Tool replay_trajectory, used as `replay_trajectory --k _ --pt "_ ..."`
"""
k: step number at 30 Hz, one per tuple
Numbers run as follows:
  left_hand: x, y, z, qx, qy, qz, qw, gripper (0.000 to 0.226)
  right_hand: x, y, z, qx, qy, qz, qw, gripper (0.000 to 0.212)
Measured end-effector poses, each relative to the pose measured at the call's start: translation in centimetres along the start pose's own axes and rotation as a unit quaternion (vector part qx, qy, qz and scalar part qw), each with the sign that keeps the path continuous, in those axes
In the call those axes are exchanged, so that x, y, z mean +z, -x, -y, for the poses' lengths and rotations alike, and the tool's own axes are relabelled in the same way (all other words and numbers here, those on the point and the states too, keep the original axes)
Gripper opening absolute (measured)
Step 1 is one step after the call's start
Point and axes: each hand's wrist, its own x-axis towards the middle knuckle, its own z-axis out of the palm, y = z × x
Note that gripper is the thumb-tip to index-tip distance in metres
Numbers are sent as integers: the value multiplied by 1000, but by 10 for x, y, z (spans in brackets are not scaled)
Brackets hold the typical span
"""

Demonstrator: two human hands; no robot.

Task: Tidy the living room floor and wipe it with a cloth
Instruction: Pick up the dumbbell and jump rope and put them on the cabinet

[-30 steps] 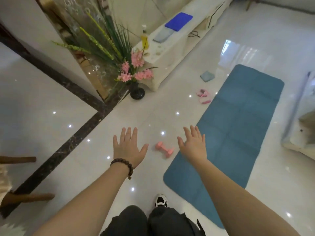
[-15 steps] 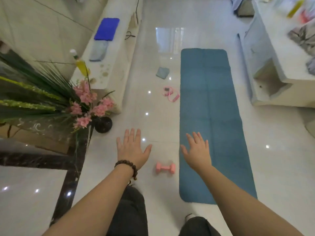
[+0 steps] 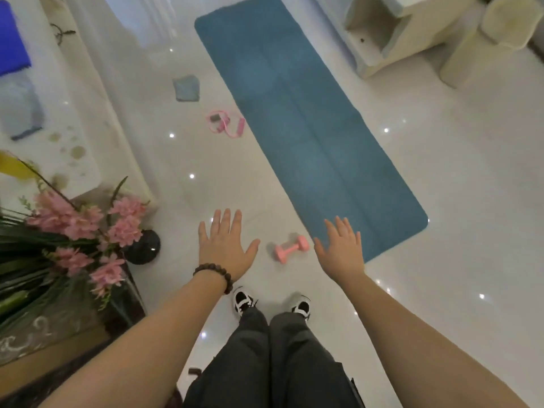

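A small pink dumbbell [image 3: 291, 249] lies on the glossy white floor just in front of my feet. My left hand [image 3: 225, 247], with a bead bracelet at the wrist, is held out flat to the dumbbell's left, fingers spread and empty. My right hand [image 3: 341, 248] hovers to its right, also spread and empty, over the near corner of a long blue exercise mat [image 3: 297, 113]. Farther off lie a pink looped resistance band [image 3: 226, 124] and a crumpled grey-blue cloth [image 3: 186, 88], both left of the mat.
A black vase [image 3: 144, 245] of pink flowers [image 3: 88, 228] stands close on the left by a mirrored panel. A white low cabinet [image 3: 88, 119] runs along the left with a blue pad [image 3: 11, 48]. A white table [image 3: 385, 33] and a cream stool [image 3: 482, 39] stand at back right.
The view has swung and tilted downward, so the mat now runs away from me, my feet show, and the dumbbell lies between my two hands. Both hands stay spread.
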Motion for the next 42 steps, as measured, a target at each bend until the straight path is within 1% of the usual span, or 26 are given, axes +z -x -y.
replay_trajectory --k 5,9,12,17,20,23,25,26,28,30,32,34,37,39,42 --pt "52 -35 -2 38 -30 30 998 77 54 -12 -23 12 -14 16 1000 56" --pt "128 -83 1 46 -47 44 997 77 131 -57 -55 1 -6 36 999 59" --pt "200 -118 9 58 -61 52 995 77 207 -103 -81 -35 12 60 997 61" --pt "305 -184 37 82 -66 45 993 77 334 -187 -118 -136 79 99 983 62" --pt "346 -227 56 86 -70 32 993 79 397 -235 -137 -169 104 118 973 64" --pt "378 -267 70 87 -72 15 993 86 444 -273 -151 -188 137 138 963 63" --pt "395 -285 75 93 -75 9 993 82 468 -290 -157 -206 162 152 953 63" --pt "403 -293 77 96 -71 4 993 79 477 -297 -159 -217 170 156 949 61" --pt "415 -303 79 102 -58 -3 993 77 491 -307 -160 -241 179 161 940 47" --pt "425 -309 80 103 -48 -3 993 79 499 -312 -159 -269 202 149 930 29" --pt "432 -312 80 103 -39 0 994 81 501 -315 -158 -284 217 136 924 21" --pt "433 -314 80 102 -31 1 994 84 500 -317 -157 -281 222 144 923 19" --pt "428 -309 82 96 -27 -3 995 83 491 -317 -154 -248 215 177 928 18" --pt "420 -303 82 88 -25 -3 996 77 477 -314 -149 -222 186 180 940 18" --pt "398 -285 79 72 -25 4 997 76 439 -300 -136 -161 135 159 965 20"
